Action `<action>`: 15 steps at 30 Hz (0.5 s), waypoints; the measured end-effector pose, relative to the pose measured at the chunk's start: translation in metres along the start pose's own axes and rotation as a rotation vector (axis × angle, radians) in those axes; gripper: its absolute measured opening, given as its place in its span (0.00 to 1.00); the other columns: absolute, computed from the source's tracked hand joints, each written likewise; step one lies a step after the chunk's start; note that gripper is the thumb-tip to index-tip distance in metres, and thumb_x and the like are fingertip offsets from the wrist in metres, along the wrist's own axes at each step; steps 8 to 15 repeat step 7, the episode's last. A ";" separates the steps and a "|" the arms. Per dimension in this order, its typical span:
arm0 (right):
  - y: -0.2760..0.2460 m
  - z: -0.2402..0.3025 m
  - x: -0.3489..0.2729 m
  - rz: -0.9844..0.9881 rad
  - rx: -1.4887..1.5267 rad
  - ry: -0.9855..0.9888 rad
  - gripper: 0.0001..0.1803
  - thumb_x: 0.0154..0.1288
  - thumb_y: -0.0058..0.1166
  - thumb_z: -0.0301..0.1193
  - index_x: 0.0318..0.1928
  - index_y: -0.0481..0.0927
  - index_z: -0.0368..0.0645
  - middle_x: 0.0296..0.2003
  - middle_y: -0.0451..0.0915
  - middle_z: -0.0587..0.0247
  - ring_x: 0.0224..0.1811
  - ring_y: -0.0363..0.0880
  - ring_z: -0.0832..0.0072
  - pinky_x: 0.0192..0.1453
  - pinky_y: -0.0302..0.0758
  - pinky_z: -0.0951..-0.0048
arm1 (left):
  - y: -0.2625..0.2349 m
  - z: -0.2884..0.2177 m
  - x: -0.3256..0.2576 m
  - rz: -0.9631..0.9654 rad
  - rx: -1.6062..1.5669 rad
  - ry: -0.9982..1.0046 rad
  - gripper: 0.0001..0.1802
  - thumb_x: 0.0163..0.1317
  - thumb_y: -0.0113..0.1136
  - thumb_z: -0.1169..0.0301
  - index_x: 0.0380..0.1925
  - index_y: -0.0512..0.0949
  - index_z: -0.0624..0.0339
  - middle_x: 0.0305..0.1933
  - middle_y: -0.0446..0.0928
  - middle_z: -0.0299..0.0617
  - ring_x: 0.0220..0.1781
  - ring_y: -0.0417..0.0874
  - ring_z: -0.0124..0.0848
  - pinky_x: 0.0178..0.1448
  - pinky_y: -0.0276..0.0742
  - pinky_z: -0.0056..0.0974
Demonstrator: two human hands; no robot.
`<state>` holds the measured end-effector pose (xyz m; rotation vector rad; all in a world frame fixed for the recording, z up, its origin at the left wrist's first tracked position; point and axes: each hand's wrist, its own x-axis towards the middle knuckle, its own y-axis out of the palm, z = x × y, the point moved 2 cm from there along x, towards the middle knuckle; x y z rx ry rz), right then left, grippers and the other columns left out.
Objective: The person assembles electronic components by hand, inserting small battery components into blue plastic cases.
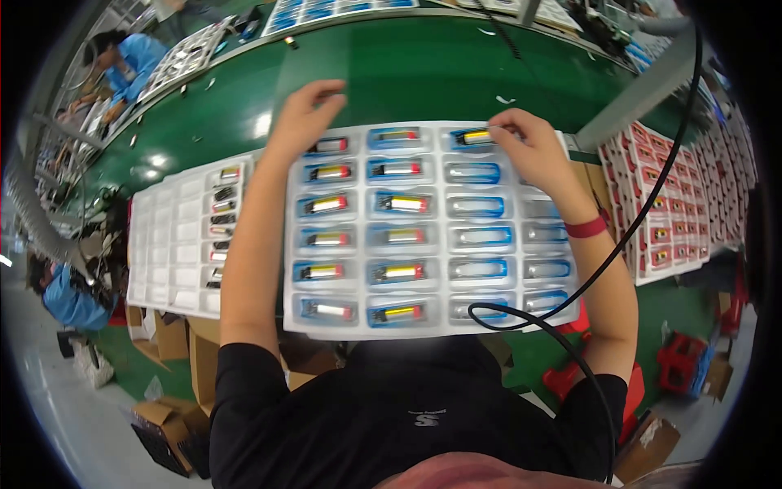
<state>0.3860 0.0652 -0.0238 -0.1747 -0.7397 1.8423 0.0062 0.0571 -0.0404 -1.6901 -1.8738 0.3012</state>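
Observation:
A white plastic tray (pixel 366 333) lies in front of me, its pockets holding blue-edged clear shells. Small battery-like cylinders, yellow and silver with red ends, lie in the two left columns. At the top of the third column, my right hand (pixel 533 151) pinches the right end of another such cylinder (pixel 471 138), which is at its pocket. The shells below it, such as one blue shell (pixel 479 237), hold no cylinder. My left hand (pixel 305 118) is above the tray's far left corner, thumb and fingers apart, with nothing visible in it.
A second white tray (pixel 167 236) with parts in its right column stands at left. Stacked trays with red parts (pixel 668 204) are at right. A black cable (pixel 652 187) loops over my tray's near right corner. Beyond lies a green worktop (pixel 407 77); a person in blue (pixel 142 57) sits far left.

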 end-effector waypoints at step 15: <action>0.030 -0.001 0.028 0.037 -0.190 -0.286 0.08 0.68 0.57 0.28 0.41 0.84 0.36 0.45 0.85 0.54 0.47 0.83 0.65 0.52 0.77 0.64 | -0.009 0.063 0.008 -0.055 -0.328 -0.284 0.21 0.72 0.61 0.60 0.57 0.81 0.64 0.52 0.85 0.43 0.51 0.84 0.33 0.56 0.78 0.39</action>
